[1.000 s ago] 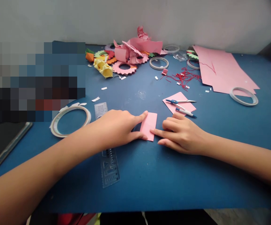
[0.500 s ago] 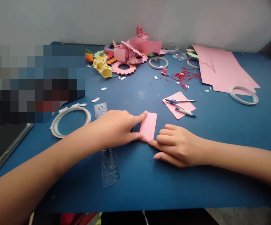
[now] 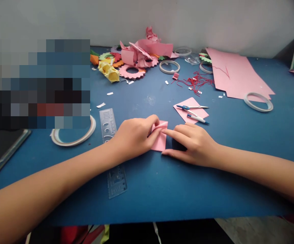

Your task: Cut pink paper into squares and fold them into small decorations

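Observation:
A small folded piece of pink paper (image 3: 159, 145) lies on the blue table, its upper layer lifted in a curl. My left hand (image 3: 138, 135) pinches that layer between thumb and bent index finger, partly covering the paper's left side. From the right, my right hand (image 3: 196, 144) reaches its index fingertip onto the fold, while its thumb rests by the lower right corner; these two are spread apart. Under my left wrist lies a clear stencil ruler (image 3: 116, 184). Just beyond my right hand, a blue and white compass (image 3: 191, 111) and a pen-like piece (image 3: 197, 119) rest on a pink square (image 3: 194, 102).
Tape rolls lie at the left (image 3: 93, 127), back (image 3: 169, 67) and right (image 3: 258, 102). Behind are a heap of folded paper (image 3: 136, 56), tangled red thread (image 3: 194, 83) and a large pink sheet (image 3: 238, 73). A dark flat object (image 3: 4, 152) sits left. Blurred blocks cover the upper left.
My left fingers have gone from holding the paper flat to pinching up its upper layer. My right index finger has moved from the lower edge up onto the fold.

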`<action>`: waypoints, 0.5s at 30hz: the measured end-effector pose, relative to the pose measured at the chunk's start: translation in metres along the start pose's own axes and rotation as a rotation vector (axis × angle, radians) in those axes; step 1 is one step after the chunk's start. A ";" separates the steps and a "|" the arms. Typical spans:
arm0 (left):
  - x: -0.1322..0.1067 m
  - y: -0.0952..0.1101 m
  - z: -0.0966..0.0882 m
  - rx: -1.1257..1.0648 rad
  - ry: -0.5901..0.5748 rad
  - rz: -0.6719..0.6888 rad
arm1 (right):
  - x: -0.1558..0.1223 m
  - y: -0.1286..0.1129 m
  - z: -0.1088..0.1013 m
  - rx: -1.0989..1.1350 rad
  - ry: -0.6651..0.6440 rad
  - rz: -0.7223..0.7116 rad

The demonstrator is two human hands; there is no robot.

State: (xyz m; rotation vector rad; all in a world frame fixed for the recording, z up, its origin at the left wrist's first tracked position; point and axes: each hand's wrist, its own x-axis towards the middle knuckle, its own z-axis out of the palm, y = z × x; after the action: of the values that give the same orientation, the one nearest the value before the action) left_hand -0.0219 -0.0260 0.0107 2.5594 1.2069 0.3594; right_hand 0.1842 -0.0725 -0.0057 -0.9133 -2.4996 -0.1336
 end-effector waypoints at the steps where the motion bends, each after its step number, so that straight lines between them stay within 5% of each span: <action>1: 0.000 0.000 0.001 -0.069 0.008 -0.014 | 0.000 0.000 0.000 -0.003 0.001 0.002; 9: 0.002 0.009 -0.004 -0.545 -0.008 -0.128 | 0.000 0.002 -0.001 -0.065 0.058 0.000; 15: -0.004 0.020 -0.001 -0.639 0.102 -0.044 | 0.001 0.002 -0.001 -0.005 0.134 0.075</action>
State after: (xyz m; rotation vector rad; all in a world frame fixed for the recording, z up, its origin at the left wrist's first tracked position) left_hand -0.0106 -0.0410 0.0185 1.9791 0.9726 0.7371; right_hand 0.1849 -0.0699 -0.0048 -0.9656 -2.3399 -0.1713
